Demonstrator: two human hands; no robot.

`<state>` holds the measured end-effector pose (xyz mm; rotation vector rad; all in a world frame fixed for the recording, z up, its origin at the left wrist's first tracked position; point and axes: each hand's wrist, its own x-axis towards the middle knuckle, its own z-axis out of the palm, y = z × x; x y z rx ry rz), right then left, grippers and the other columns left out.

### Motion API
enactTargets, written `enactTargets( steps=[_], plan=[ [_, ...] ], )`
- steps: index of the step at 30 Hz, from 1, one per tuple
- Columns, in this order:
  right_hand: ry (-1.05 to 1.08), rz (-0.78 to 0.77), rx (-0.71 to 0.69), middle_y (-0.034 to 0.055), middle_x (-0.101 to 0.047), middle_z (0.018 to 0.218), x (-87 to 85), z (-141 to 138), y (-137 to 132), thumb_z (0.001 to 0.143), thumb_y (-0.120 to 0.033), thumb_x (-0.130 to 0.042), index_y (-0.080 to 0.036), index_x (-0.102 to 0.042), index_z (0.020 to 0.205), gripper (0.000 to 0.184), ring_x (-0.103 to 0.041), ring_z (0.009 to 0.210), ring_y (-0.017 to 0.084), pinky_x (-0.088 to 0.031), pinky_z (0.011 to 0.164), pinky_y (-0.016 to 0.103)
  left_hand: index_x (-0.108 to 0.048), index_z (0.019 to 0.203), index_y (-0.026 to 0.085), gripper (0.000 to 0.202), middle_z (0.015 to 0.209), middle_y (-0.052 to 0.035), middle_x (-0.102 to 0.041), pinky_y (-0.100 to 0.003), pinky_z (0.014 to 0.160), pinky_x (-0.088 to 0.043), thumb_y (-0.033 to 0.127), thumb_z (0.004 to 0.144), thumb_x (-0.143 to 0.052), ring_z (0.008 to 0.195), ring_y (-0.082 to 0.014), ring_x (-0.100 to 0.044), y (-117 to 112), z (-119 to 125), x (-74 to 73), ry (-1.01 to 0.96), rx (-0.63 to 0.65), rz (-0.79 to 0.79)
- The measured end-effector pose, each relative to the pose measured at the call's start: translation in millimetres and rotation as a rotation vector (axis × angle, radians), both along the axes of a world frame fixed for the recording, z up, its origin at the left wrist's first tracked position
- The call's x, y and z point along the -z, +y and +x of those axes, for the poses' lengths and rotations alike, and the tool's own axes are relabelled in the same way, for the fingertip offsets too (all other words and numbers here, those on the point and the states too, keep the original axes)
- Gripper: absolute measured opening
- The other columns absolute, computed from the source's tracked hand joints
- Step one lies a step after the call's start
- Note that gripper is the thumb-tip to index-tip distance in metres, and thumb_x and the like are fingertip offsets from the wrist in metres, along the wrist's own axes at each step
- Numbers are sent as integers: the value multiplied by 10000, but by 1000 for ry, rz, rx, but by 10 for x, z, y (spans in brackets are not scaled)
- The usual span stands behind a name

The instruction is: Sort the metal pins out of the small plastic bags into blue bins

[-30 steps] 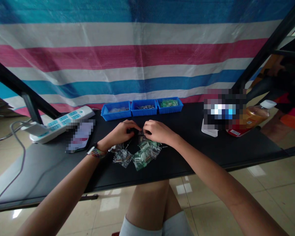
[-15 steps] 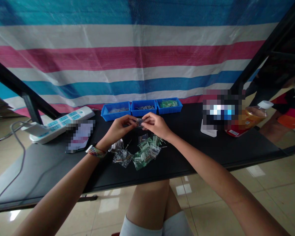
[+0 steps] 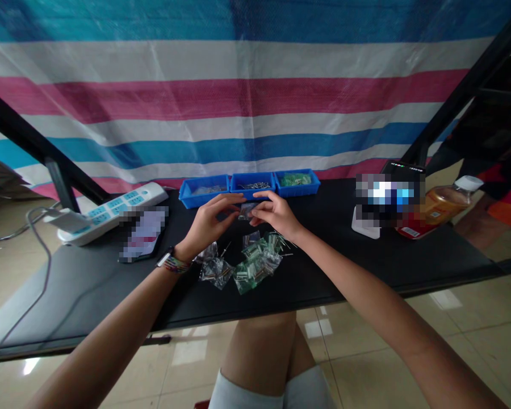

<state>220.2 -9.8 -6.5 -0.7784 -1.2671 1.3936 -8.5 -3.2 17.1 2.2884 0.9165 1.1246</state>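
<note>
A small clear plastic bag (image 3: 246,211) hangs above the table between my hands. My right hand (image 3: 276,215) pinches its right side between thumb and fingers, with the index finger raised. Just left of the bag is my left hand (image 3: 215,218), its fingers stretched out and its thumb apart, holding nothing that I can see. Nearer to me lie several clear bags with small metal parts (image 3: 216,274) and several green-tinted bags (image 3: 255,264) in a loose pile. Thin metal pins (image 3: 286,241) stick out at the pile's right side.
Behind my hands stand a left blue bin (image 3: 204,199) with clear bags, a middle blue bin (image 3: 255,193) with metal pins and a right blue bin (image 3: 297,188) with green bags. A power strip (image 3: 114,213) and phone (image 3: 147,233) lie left; a drink bottle (image 3: 449,199) lies right.
My left hand has let go of the small bag and its fingers have spread. The bag stays in my right hand, whose index finger has lifted. The whole view has shifted slightly.
</note>
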Motion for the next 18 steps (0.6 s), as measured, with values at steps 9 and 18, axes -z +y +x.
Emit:
enactTargets(
  steps=[9,18],
  plan=[
    [85,-147,-44,27,-808,889,-63,11,-34,807,-263,-853,-197,-636,1193,448,-779,704,178,-681,743,345,-772,1042,220,231,1147,-87,-813,-415,1035,-579,426,1029,-669,1104,-269,-759,-40,29,-62,-3,15,-58],
    [-143,-75,-59,-19,-686,739,-101,21,-83,851,-351,-711,-193,-734,1062,264,-617,533,116,-533,490,240,-696,1004,195,316,956,-71,-771,-374,867,-606,509,977,-720,905,-230,-746,14,56,21,-193,0,-232]
  ],
)
